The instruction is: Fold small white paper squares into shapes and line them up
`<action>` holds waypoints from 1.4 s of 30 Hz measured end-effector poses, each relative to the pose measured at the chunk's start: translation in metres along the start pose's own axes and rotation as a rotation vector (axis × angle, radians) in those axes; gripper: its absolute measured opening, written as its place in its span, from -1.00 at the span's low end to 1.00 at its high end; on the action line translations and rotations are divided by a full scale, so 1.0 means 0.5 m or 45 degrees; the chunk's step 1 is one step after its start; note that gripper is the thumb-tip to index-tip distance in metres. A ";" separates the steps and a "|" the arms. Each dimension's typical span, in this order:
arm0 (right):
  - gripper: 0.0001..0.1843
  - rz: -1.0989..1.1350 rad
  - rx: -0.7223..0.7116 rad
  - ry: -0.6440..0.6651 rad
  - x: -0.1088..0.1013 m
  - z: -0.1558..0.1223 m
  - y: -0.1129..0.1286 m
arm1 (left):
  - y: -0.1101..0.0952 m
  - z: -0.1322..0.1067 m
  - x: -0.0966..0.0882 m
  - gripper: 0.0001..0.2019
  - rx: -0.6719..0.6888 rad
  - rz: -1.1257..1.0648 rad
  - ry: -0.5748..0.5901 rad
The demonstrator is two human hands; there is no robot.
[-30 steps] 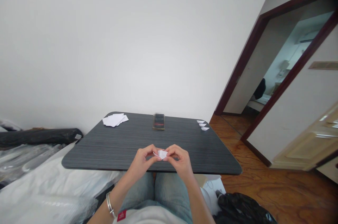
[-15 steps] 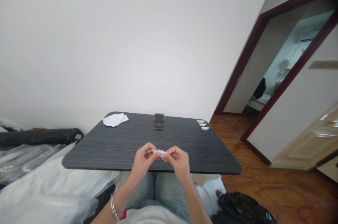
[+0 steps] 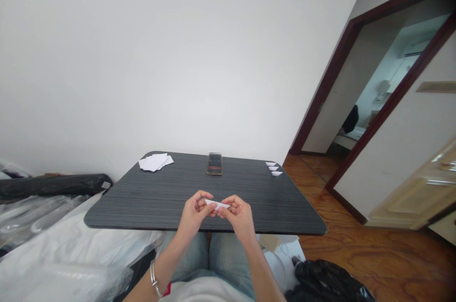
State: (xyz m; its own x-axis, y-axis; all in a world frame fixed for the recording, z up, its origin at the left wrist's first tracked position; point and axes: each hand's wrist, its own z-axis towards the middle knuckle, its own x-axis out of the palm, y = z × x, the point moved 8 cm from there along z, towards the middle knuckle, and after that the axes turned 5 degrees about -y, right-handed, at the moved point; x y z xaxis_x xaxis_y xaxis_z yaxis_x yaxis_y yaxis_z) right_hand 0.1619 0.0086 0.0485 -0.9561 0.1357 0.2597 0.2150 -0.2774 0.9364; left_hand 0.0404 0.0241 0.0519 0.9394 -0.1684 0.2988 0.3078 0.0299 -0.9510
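Between my two hands, over the near edge of the dark table [image 3: 149,204], is a small folded piece of white paper [image 3: 218,204], a long shape with pointed ends. My left hand [image 3: 194,209] pinches its left part with thumb and fingers. The right part is gripped by my right hand [image 3: 238,212], its thumb on the near side. Three small folded paper pieces [image 3: 273,168] lie in a column at the table's far right corner. A loose stack of white paper sheets [image 3: 155,162] rests at the far left corner.
A phone [image 3: 214,164] stands at the table's back middle, near the white wall. Plastic-wrapped items [image 3: 53,245] and a black roll [image 3: 53,184] lie to the left. A black plastic bag [image 3: 327,280] sits on the wooden floor at the right, with a doorway beyond.
My fingers have shifted on the folded paper, and more of its long upper edge now shows. The stack, the phone and the three folded pieces have stayed in place.
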 end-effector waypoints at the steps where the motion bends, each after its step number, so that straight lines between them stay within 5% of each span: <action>1: -0.75 -0.008 0.004 -0.008 -0.001 0.000 -0.001 | 0.000 0.000 0.001 -0.69 0.002 0.011 0.019; 28: -0.79 0.021 -0.002 -0.044 -0.004 0.001 -0.017 | 0.019 0.005 -0.005 -0.72 -0.059 0.079 0.037; 36: -0.74 0.172 0.246 -0.071 -0.016 0.006 -0.046 | -0.034 0.001 -0.003 -0.80 0.307 0.311 0.106; 42: -0.72 0.262 0.237 -0.040 -0.008 0.003 -0.041 | -0.028 0.007 -0.020 -0.85 0.257 0.411 -0.023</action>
State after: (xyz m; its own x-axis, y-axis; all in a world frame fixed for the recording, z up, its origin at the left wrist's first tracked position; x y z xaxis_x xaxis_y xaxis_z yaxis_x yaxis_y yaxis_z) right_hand 0.1616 0.0150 0.0288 -0.8824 0.1244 0.4537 0.4399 -0.1232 0.8895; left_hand 0.0275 0.0287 0.0626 0.9948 -0.1015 -0.0107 0.0174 0.2721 -0.9621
